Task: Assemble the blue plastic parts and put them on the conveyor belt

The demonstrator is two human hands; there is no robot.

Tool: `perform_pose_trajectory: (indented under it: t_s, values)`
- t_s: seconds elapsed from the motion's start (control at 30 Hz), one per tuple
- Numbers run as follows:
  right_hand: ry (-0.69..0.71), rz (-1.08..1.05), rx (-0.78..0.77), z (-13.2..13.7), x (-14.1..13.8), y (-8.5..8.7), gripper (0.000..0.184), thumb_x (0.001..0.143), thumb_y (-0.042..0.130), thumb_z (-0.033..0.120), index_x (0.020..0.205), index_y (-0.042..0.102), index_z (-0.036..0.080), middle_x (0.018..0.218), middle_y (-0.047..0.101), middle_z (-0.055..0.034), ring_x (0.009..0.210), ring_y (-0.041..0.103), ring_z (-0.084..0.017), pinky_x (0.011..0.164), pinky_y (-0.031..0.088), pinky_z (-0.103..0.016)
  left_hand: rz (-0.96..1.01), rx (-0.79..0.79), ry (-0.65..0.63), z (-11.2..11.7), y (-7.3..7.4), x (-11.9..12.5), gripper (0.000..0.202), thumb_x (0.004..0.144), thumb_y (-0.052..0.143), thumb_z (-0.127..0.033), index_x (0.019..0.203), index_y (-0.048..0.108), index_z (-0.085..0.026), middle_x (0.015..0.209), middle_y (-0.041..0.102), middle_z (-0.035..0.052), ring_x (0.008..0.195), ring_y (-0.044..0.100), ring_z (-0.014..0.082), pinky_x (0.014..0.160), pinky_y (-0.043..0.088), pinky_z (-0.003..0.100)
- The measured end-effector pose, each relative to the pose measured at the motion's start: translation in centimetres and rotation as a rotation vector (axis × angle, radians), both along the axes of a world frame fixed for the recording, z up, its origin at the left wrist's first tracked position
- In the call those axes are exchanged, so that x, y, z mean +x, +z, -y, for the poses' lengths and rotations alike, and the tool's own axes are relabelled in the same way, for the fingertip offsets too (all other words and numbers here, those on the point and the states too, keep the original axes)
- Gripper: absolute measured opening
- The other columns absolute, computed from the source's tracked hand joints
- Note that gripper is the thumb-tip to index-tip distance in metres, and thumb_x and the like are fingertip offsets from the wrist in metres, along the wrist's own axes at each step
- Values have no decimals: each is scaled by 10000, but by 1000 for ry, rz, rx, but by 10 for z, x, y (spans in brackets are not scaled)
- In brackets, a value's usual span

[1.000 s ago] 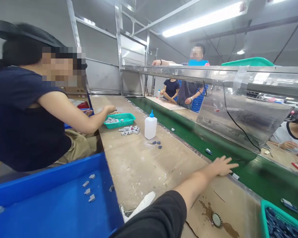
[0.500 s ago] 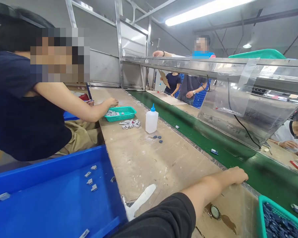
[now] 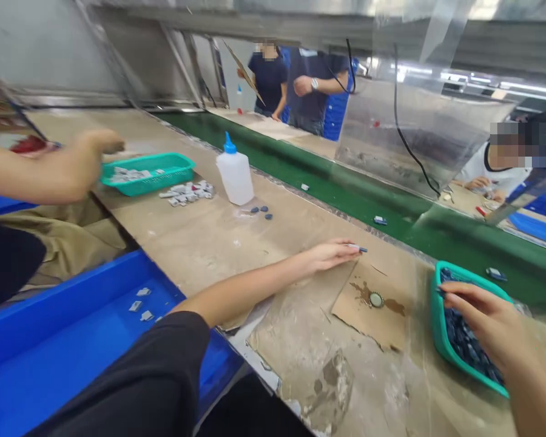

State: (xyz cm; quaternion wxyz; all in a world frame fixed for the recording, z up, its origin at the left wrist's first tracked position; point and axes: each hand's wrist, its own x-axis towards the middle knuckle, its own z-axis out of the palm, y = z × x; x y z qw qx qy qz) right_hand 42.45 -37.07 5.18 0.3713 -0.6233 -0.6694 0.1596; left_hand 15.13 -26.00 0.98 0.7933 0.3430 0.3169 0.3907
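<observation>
Right now the head view looks along a worn table (image 3: 218,255), with a green conveyor belt (image 3: 346,182) beyond it. The left hand (image 3: 327,256) reaches out at 1 o'clock, its fingers (image 3: 341,246) pressed together and pinching a small blue part (image 3: 358,248) at the tips, seemingly lifted just clear of the table. The right hand (image 3: 482,318) is at 2 o'clock over a teal basket (image 3: 439,321) heaped with dark blue parts (image 3: 466,337). Its fingers (image 3: 459,294) lie close together at the rim, though I cannot tell whether they pinch anything. The basket sits just beside a cardboard sheet (image 3: 368,306), probably so that the pile stays within easy reach.

Farther off, at 12 o'clock, stands a white squeeze bottle (image 3: 235,173) beside a heap of grey-and-white parts (image 3: 186,193). At 11 o'clock, a co-worker's hand (image 3: 93,155) hovers near a teal tray (image 3: 148,173) — and a blue bin (image 3: 73,321) lies at 9 o'clock.
</observation>
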Motion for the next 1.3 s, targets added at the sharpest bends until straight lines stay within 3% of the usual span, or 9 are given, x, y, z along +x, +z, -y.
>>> perform_pose_trajectory:
  t_s: [0.1, 0.23, 0.43, 0.6, 0.77, 0.9, 1.07, 1.17, 1.3]
  values:
    - [116, -202, -162, -11, -43, -1, 288, 669, 617, 414, 862, 597, 201, 820, 669, -98, 690, 641, -229, 645, 534, -366, 30, -122, 11, 14, -1, -13, 66, 722, 631, -87, 716, 568, -105, 715, 629, 25, 682, 595, 61, 747, 431, 180]
    - [248, 41, -199, -26, -75, -11, 192, 699, 537, 328, 803, 599, 179, 756, 638, -68, 673, 598, -196, 626, 490, -328, 35, -135, 27, 26, 0, -13, 44, 740, 610, -78, 725, 571, -94, 731, 638, 34, 672, 603, 62, 765, 428, 184]
    - [333, 467, -191, -27, -83, -24, 117, 659, 449, 138, 758, 486, 188, 666, 560, -31, 585, 511, -163, 577, 382, -278, 117, -117, -41, 29, 1, -17, 196, 716, 599, -8, 858, 525, -121, 754, 643, 31, 710, 641, 114, 852, 433, 275]
    - [352, 529, -205, -26, -89, -22, 170, 652, 430, 124, 727, 314, 223, 597, 466, 21, 520, 444, -144, 505, 298, -246, 53, -36, -78, 34, 3, -16, 285, 650, 635, 20, 904, 561, -85, 783, 621, 34, 719, 615, 94, 903, 410, 296]
    - [291, 474, -226, -27, -90, -21, 197, 644, 460, 144, 702, 292, 231, 576, 469, 30, 509, 447, -143, 501, 301, -246, -135, 244, 1, 38, 0, -12, 280, 589, 685, -20, 839, 585, -95, 819, 595, 16, 775, 559, 77, 873, 409, 272]
    - [260, 297, -257, -24, -86, -21, 189, 636, 537, 195, 675, 354, 225, 568, 490, 34, 508, 463, -137, 506, 340, -254, -330, 602, -6, 41, -2, -14, 307, 598, 706, -128, 877, 578, -109, 828, 589, 20, 753, 554, 103, 752, 442, 252]
    - [113, -464, -321, -19, -94, -9, 358, 577, 707, 307, 686, 379, 217, 646, 529, 42, 643, 588, -154, 617, 471, -287, -583, 1133, 58, 51, 1, -20, 246, 696, 634, -221, 926, 590, -147, 878, 559, 28, 794, 545, 122, 717, 435, 236]
    - [107, -766, -409, -16, -106, -3, 426, 531, 772, 293, 693, 387, 212, 633, 543, 65, 666, 623, -151, 708, 503, -317, -614, 1246, 68, 54, 1, -21, 232, 718, 589, -177, 949, 579, -155, 876, 554, 28, 804, 541, 121, 723, 430, 228]
    - [105, -858, -432, -14, -119, -4, 467, 486, 807, 269, 665, 380, 207, 590, 583, 62, 599, 627, -137, 648, 514, -271, -645, 1321, 72, 54, 0, -21, 253, 719, 584, -153, 971, 572, -148, 897, 577, 36, 834, 545, 130, 740, 422, 227]
